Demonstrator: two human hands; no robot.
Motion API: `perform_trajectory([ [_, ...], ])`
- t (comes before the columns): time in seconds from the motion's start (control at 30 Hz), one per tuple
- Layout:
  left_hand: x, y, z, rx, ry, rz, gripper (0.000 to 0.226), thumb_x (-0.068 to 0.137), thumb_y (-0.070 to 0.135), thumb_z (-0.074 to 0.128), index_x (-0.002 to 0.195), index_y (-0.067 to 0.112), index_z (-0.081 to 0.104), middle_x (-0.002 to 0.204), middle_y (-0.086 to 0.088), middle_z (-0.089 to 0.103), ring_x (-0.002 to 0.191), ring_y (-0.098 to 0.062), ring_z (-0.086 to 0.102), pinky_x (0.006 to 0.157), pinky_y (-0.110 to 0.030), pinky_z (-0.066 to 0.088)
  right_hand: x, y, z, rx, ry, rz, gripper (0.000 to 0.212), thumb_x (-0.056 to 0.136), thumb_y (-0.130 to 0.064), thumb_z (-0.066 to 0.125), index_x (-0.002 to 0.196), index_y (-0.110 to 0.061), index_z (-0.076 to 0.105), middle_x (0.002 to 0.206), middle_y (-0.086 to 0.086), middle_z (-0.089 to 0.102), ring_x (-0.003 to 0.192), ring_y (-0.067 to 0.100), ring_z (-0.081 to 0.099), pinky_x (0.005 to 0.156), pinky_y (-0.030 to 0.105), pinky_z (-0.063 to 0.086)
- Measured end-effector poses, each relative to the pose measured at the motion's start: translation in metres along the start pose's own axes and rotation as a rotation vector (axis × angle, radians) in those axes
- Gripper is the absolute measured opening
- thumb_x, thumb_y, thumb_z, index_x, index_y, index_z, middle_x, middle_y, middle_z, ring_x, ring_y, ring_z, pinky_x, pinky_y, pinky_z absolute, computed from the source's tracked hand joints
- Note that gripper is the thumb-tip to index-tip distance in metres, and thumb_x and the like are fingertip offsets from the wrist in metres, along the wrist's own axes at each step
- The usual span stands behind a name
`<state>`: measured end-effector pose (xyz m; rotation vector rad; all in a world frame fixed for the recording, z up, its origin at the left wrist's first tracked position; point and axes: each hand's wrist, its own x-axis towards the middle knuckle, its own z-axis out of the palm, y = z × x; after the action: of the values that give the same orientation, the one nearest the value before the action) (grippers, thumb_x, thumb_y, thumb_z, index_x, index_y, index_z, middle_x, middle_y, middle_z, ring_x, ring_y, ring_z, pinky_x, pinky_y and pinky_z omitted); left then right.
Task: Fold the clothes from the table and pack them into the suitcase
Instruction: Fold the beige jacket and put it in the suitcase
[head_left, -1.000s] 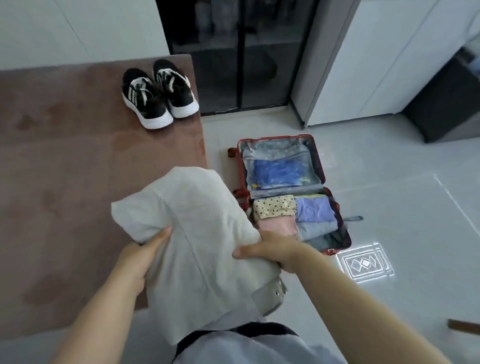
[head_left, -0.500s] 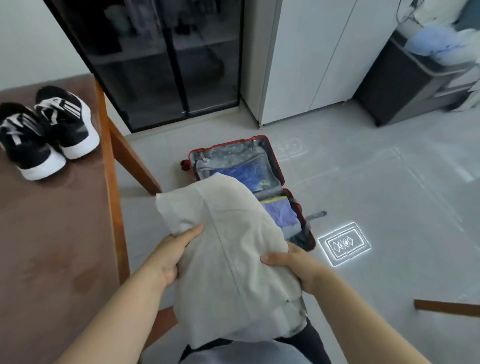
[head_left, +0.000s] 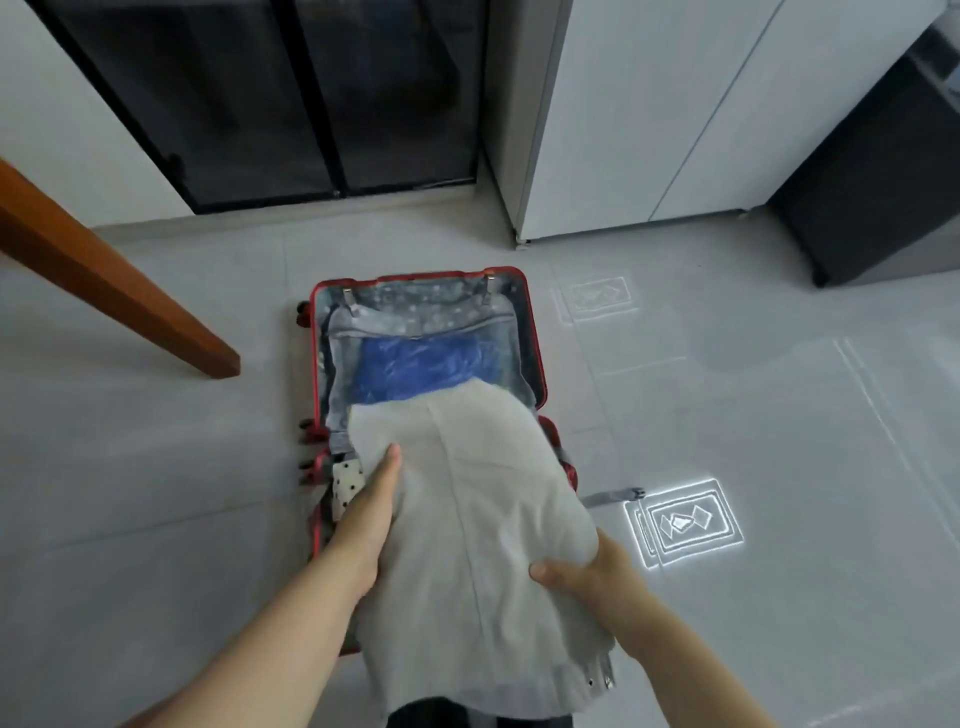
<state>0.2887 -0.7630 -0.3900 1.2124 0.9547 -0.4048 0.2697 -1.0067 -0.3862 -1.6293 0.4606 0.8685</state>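
Observation:
A folded cream garment (head_left: 483, 519) hangs over the open red suitcase (head_left: 532, 332) lying on the floor. My left hand (head_left: 366, 519) grips its left edge, and my right hand (head_left: 587, 571) grips its right edge. The garment hides most of the suitcase's near half. A polka-dot piece (head_left: 344, 480) shows at that half's left side. In the far half, a blue item (head_left: 415, 364) lies behind a grey mesh cover.
A brown table leg (head_left: 119, 280) slants across the left. Dark glass doors (head_left: 280, 98) and a white cabinet (head_left: 649, 114) stand behind the suitcase, with a dark unit (head_left: 878, 192) at the right. A grey strap (head_left: 613, 496) sticks out of the suitcase. Bright light patterns (head_left: 685, 519) mark the grey floor.
I have turned away from the table and carried the garment over the suitcase. The tabletop and shoes have left the view; both hands keep their hold.

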Motion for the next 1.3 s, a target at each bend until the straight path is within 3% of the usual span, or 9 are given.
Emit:
perform_trajectory([
  [0.07, 0.06, -0.016, 0.029, 0.048, -0.079, 0.004, 0.039, 0.082, 0.063, 0.051, 0.095, 0.029, 0.064, 0.102, 0.004, 0.068, 0.096, -0.016, 0.063, 0.095, -0.036, 0.045, 0.052, 0.025, -0.017, 0.037, 0.024, -0.038, 0.065, 0.049, -0.024, 0.086, 0.109, -0.018, 0.063, 0.096, -0.001, 0.074, 0.087, 0.017, 0.07, 0.071, 0.03, 0.057],
  [0.2, 0.185, -0.07, 0.061, 0.087, -0.142, 0.039, 0.055, 0.075, 0.07, 0.053, 0.107, 0.027, 0.064, 0.108, 0.004, 0.068, 0.102, -0.016, 0.062, 0.1, -0.037, 0.043, 0.163, 0.092, -0.038, 0.081, 0.079, -0.094, 0.054, 0.053, -0.017, 0.082, 0.104, -0.019, 0.062, 0.09, -0.006, 0.074, 0.079, 0.01, 0.07, 0.058, 0.018, 0.053],
  [0.3, 0.275, -0.129, 0.072, 0.212, -0.124, -0.011, 0.084, 0.064, 0.082, 0.05, 0.12, 0.02, 0.06, 0.119, 0.001, 0.063, 0.112, -0.022, 0.058, 0.105, -0.041, 0.039, 0.252, 0.164, -0.051, -0.027, 0.132, -0.039, 0.079, 0.043, -0.038, 0.09, 0.114, -0.02, 0.059, 0.097, -0.003, 0.073, 0.086, 0.015, 0.07, 0.068, 0.028, 0.057],
  [0.4, 0.337, -0.186, 0.082, 0.43, 0.121, 0.036, 0.067, 0.087, 0.056, 0.049, 0.134, 0.008, 0.044, 0.131, -0.011, 0.052, 0.119, -0.03, 0.05, 0.098, -0.035, 0.04, 0.319, 0.216, -0.053, -0.259, 0.231, 0.026, 0.103, 0.042, -0.051, 0.087, 0.13, -0.019, 0.043, 0.12, 0.002, 0.058, 0.107, 0.021, 0.058, 0.091, 0.045, 0.051],
  [0.53, 0.348, -0.227, 0.078, 0.954, 0.474, 0.707, 0.071, 0.083, 0.022, 0.064, 0.141, 0.011, 0.026, 0.141, -0.016, 0.036, 0.129, -0.034, 0.037, 0.105, -0.041, 0.033, 0.344, 0.232, -0.033, -0.647, 0.498, -0.209, 0.12, 0.057, -0.051, 0.082, 0.148, -0.016, 0.011, 0.15, 0.01, 0.02, 0.138, 0.029, 0.023, 0.113, 0.045, 0.025],
  [0.63, 0.338, -0.238, 0.079, 1.332, 0.382, 1.158, 0.069, 0.079, 0.028, 0.058, 0.141, 0.025, 0.028, 0.144, -0.012, 0.035, 0.13, -0.032, 0.035, 0.104, -0.045, 0.034, 0.34, 0.208, -0.017, -1.007, 0.445, -0.551, 0.118, 0.061, -0.058, 0.076, 0.149, -0.027, 0.002, 0.157, 0.011, 0.005, 0.144, 0.031, 0.007, 0.115, 0.043, 0.008],
  [0.8, 0.347, -0.226, 0.066, 1.918, -0.096, 0.52, 0.095, 0.084, 0.058, 0.051, 0.149, 0.025, -0.009, 0.156, -0.005, -0.018, 0.145, -0.023, -0.011, 0.113, -0.044, -0.013, 0.37, 0.191, -0.014, -1.465, 0.076, -0.25, 0.12, 0.067, -0.063, 0.068, 0.143, -0.04, -0.022, 0.153, -0.003, -0.029, 0.142, 0.032, -0.02, 0.114, 0.05, -0.008],
  [0.93, 0.317, -0.2, 0.062, 1.916, -0.169, 0.485, 0.088, 0.088, 0.048, 0.053, 0.149, 0.022, -0.004, 0.158, -0.006, -0.005, 0.146, -0.021, -0.002, 0.113, -0.041, -0.014, 0.361, 0.172, -0.007, -1.561, -0.034, -0.086, 0.116, 0.07, -0.064, 0.066, 0.145, -0.036, -0.018, 0.155, 0.002, -0.024, 0.144, 0.032, -0.013, 0.115, 0.05, -0.003],
  [1.3, -0.016, -0.027, -0.024, 1.52, 0.054, 0.471, 0.074, 0.096, 0.029, 0.042, 0.147, 0.032, -0.011, 0.157, 0.001, 0.01, 0.145, -0.02, 0.003, 0.114, -0.04, -0.012, 0.059, -0.045, 0.057, -1.177, -0.129, -0.244, 0.096, 0.084, -0.05, 0.061, 0.15, -0.025, -0.005, 0.157, 0.002, 0.009, 0.143, 0.024, 0.016, 0.114, 0.036, 0.018],
])
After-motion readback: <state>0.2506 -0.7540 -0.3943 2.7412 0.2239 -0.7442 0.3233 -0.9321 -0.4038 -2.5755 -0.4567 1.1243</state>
